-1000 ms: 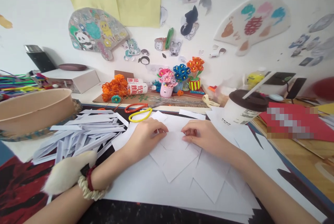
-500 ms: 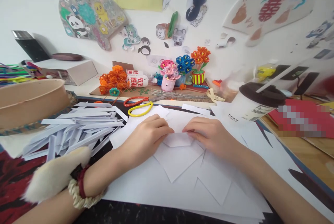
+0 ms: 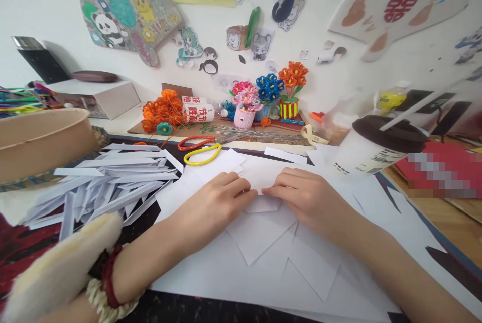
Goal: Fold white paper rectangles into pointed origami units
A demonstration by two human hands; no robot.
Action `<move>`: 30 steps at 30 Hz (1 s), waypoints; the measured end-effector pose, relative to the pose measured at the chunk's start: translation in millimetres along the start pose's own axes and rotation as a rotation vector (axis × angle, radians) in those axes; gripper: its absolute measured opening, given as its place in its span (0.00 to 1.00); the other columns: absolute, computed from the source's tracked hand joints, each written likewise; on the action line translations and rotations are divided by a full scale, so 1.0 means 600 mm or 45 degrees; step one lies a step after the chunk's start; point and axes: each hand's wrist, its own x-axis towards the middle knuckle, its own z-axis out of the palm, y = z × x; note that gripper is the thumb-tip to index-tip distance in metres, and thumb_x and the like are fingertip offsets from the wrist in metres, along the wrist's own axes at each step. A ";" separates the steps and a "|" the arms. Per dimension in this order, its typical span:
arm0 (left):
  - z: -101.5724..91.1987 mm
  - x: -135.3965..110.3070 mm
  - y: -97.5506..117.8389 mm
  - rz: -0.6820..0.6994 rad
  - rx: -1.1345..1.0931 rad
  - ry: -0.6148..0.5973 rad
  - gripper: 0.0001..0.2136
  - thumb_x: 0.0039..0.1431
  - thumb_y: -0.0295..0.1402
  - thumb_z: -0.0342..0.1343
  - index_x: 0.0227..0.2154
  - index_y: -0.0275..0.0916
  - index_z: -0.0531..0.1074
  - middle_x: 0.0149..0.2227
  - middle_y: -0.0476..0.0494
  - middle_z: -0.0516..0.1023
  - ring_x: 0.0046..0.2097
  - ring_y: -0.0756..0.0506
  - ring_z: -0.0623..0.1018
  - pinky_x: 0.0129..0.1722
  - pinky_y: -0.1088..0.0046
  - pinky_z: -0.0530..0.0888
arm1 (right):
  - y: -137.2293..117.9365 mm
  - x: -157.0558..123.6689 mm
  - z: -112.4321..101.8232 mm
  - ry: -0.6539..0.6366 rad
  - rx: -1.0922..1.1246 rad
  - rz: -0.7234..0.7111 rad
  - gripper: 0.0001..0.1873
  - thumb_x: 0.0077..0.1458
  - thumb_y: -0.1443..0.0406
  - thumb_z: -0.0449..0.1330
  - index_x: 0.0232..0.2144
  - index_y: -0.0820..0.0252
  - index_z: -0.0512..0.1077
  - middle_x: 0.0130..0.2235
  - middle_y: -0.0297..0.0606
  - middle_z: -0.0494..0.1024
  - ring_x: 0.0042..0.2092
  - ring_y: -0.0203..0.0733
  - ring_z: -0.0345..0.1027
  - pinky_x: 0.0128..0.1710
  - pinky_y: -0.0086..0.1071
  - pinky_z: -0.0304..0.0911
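My left hand point(image 3: 213, 202) and my right hand point(image 3: 307, 197) lie side by side on a small white paper piece point(image 3: 261, 206), fingertips meeting at its top edge and pressing it flat. The fingers of both are held together and bent down onto the paper. Under it lie more white paper squares point(image 3: 263, 232) spread over larger white sheets point(image 3: 211, 273). A furry cuff and a bead bracelet point(image 3: 105, 288) sit on my left wrist.
A heap of white paper strips point(image 3: 109, 177) lies left, beside a tan round box point(image 3: 41, 139). Scissors with red and yellow handles point(image 3: 199, 149) lie behind my hands. A lidded cup with a straw point(image 3: 380, 147) stands right. Craft flower pots point(image 3: 263, 99) line the wall.
Both hands slid closer together along the paper's top edge until the fingertips meet. The camera tipped slightly down and nearer.
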 end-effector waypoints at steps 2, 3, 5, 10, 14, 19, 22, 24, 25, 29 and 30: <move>-0.001 0.001 0.002 0.012 0.028 -0.019 0.16 0.67 0.23 0.38 0.46 0.31 0.71 0.36 0.39 0.73 0.39 0.43 0.70 0.37 0.65 0.72 | -0.001 0.000 0.001 -0.001 -0.031 -0.014 0.19 0.60 0.77 0.47 0.35 0.63 0.77 0.29 0.40 0.74 0.32 0.42 0.64 0.30 0.35 0.60; -0.001 0.001 0.003 0.014 0.042 -0.029 0.15 0.67 0.23 0.38 0.45 0.31 0.71 0.36 0.39 0.73 0.39 0.43 0.70 0.37 0.65 0.72 | -0.002 0.000 0.002 -0.005 -0.043 -0.020 0.19 0.60 0.77 0.46 0.34 0.63 0.77 0.29 0.40 0.73 0.31 0.42 0.63 0.30 0.34 0.59; -0.001 0.001 0.004 0.019 0.065 -0.050 0.14 0.67 0.24 0.39 0.45 0.31 0.71 0.35 0.39 0.73 0.38 0.43 0.70 0.37 0.66 0.72 | -0.003 -0.001 0.002 -0.023 -0.054 -0.022 0.19 0.60 0.78 0.46 0.34 0.63 0.76 0.29 0.40 0.73 0.31 0.42 0.63 0.30 0.34 0.58; 0.001 0.001 0.005 0.037 0.100 -0.059 0.14 0.68 0.24 0.39 0.44 0.32 0.71 0.35 0.39 0.72 0.38 0.44 0.70 0.37 0.67 0.72 | -0.005 -0.001 0.002 -0.057 -0.076 -0.009 0.19 0.59 0.78 0.46 0.34 0.63 0.76 0.29 0.40 0.73 0.32 0.42 0.64 0.30 0.33 0.58; 0.000 0.002 0.006 0.056 0.125 -0.081 0.13 0.67 0.23 0.40 0.43 0.31 0.71 0.34 0.39 0.72 0.38 0.44 0.70 0.36 0.67 0.71 | -0.006 0.000 0.002 -0.059 -0.094 -0.008 0.18 0.60 0.77 0.47 0.33 0.62 0.76 0.28 0.39 0.72 0.31 0.42 0.62 0.29 0.33 0.57; -0.001 0.003 0.008 0.042 0.148 -0.131 0.12 0.66 0.22 0.41 0.41 0.31 0.71 0.34 0.40 0.71 0.37 0.44 0.69 0.36 0.68 0.71 | -0.007 0.000 0.004 -0.058 -0.097 -0.036 0.19 0.60 0.77 0.46 0.30 0.63 0.75 0.27 0.39 0.70 0.30 0.41 0.60 0.29 0.33 0.55; -0.001 0.004 0.008 0.028 0.139 -0.134 0.12 0.66 0.23 0.41 0.41 0.32 0.71 0.34 0.40 0.71 0.38 0.44 0.69 0.37 0.68 0.71 | -0.008 0.000 0.003 -0.054 -0.106 -0.045 0.19 0.61 0.77 0.46 0.29 0.64 0.75 0.26 0.39 0.69 0.30 0.41 0.59 0.28 0.33 0.53; -0.002 0.004 0.008 0.020 0.142 -0.146 0.12 0.66 0.23 0.42 0.41 0.32 0.71 0.34 0.39 0.71 0.38 0.43 0.69 0.37 0.68 0.70 | -0.009 0.001 0.003 -0.051 -0.112 -0.045 0.20 0.61 0.77 0.45 0.28 0.64 0.74 0.26 0.39 0.69 0.30 0.41 0.58 0.28 0.33 0.52; -0.002 0.004 0.008 0.015 0.145 -0.157 0.12 0.66 0.22 0.43 0.40 0.31 0.71 0.34 0.39 0.71 0.38 0.43 0.69 0.37 0.68 0.70 | -0.009 0.002 0.003 -0.051 -0.115 -0.044 0.20 0.61 0.77 0.45 0.28 0.64 0.74 0.26 0.38 0.68 0.30 0.41 0.58 0.28 0.33 0.52; -0.001 0.004 0.009 0.002 0.166 -0.184 0.10 0.65 0.23 0.44 0.40 0.31 0.72 0.35 0.39 0.71 0.38 0.43 0.69 0.37 0.67 0.69 | -0.010 0.004 0.005 -0.058 -0.125 -0.050 0.20 0.61 0.77 0.46 0.27 0.64 0.74 0.25 0.38 0.67 0.29 0.40 0.57 0.28 0.33 0.51; 0.000 0.004 0.009 0.002 0.180 -0.179 0.10 0.65 0.23 0.44 0.40 0.32 0.71 0.35 0.40 0.71 0.38 0.43 0.69 0.38 0.67 0.68 | -0.010 0.004 0.005 -0.058 -0.126 -0.053 0.19 0.61 0.77 0.46 0.27 0.64 0.74 0.25 0.38 0.67 0.29 0.40 0.57 0.28 0.33 0.51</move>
